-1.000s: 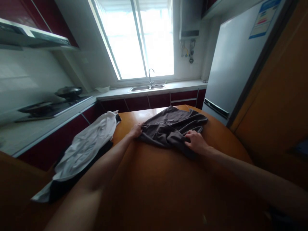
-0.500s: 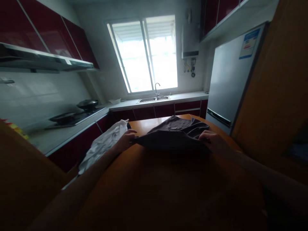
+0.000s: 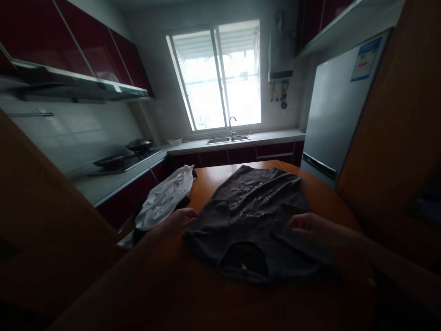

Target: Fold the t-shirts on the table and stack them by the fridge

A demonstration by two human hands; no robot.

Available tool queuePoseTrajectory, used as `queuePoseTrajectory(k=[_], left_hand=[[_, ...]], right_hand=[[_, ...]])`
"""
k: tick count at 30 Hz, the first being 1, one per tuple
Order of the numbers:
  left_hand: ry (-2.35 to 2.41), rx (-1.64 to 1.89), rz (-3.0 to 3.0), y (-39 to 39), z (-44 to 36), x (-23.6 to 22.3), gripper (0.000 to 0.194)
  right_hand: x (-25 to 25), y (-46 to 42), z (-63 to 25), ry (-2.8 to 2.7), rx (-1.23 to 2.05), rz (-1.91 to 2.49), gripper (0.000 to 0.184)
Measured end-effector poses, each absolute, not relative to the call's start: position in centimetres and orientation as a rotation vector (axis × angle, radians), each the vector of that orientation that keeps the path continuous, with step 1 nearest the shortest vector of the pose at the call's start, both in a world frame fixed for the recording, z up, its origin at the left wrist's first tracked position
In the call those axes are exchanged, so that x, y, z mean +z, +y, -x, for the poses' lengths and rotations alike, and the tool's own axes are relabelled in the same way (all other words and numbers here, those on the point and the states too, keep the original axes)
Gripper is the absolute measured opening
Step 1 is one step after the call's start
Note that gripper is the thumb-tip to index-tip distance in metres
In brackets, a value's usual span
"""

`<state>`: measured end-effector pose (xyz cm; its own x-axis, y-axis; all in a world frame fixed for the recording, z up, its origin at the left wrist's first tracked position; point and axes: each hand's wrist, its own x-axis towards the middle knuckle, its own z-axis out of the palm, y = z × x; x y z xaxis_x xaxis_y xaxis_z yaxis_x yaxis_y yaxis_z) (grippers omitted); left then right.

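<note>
A dark grey T-shirt (image 3: 253,202) is spread out on the wooden table, its neck opening towards me and a raised pattern across its front. A small light label shows inside the neck. At its left side, beside the sleeve, my left hand (image 3: 179,219) is open with the fingers loosely bent and nothing visible in them. Over the right sleeve, my right hand (image 3: 308,226) is also open, fingers slightly curled; whether it touches the cloth I cannot tell.
The orange-brown table (image 3: 325,204) has a rounded edge. White clothing (image 3: 165,200) with dark cloth under it lies at its left side. Beyond are a sink (image 3: 227,139), a stove with a pan (image 3: 139,145), and a grey fridge (image 3: 339,101) at right.
The T-shirt, earlier held up by its near edge in both hands, now lies flat and reaches closer to me. Both hands have let go and are lower. The view has shifted slightly left.
</note>
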<state>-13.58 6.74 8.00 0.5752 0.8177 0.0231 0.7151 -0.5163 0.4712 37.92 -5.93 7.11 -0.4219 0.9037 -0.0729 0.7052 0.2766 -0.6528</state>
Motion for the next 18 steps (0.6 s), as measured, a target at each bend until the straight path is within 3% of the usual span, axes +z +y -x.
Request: queuePoseTrajectory(k=[3, 6, 10, 15, 18], left_hand=[[1.192, 0.48, -2.495, 7.2, 9.7, 5.6, 0.039], [1.026, 0.397, -2.613, 6.7, 6.2, 3.3, 0.052], [1.01, 0.596, -2.45, 7.3, 4.9, 2.4, 0.023], [1.465, 1.11, -2.104, 11.0, 11.2, 4.7, 0.032], [1.941, 1.369, -1.731, 12.2, 17.5, 5.8, 0.03]], right_hand=[[4.5, -4.1, -36.1, -2.097, 0.448, 1.68, 0.02], [1.8, -3.8, -33.9, -2.127, 0.334, 1.756, 0.032], [0.4, -3.7, -32.2, -2.152, 0.325, 1.768, 0.013], [1.7, -2.7, -36.9, -1.793, 0.429, 1.716, 0.022], [1.6, -2.9, -44.8, -1.48, 0.269, 1.741, 0.028]])
